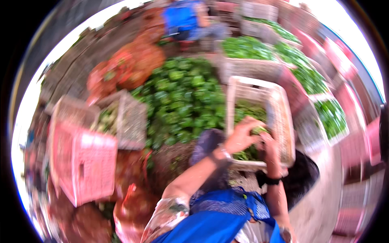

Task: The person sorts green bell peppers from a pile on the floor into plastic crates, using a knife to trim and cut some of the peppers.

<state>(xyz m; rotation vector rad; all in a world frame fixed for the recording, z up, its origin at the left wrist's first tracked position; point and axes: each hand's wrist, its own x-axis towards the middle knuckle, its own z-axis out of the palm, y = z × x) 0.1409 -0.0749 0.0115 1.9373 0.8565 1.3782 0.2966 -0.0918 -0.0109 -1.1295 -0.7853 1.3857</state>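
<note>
Both of my hands meet over a pale plastic crate [286, 121] that stands before me. My left hand [243, 137] has its fingers curled around a small green vegetable [259, 130], blurred so its exact kind does not show. Fingers of my right hand [268, 146] are bent in against the same piece from the other side. Beneath my hands, small green vegetables [247, 110] lie in the left part of the crate. To the left spreads a large heap of glossy green peppers [182, 97] on the ground.
Left of the heap are a pink crate [95, 162], a greyish crate [131, 121] and orange-red mesh sacks [133, 60]. Another mesh sack [135, 210] sits near my left side. Crates of long green vegetables [304, 73] line the right. A person in blue [182, 20] is at the far side.
</note>
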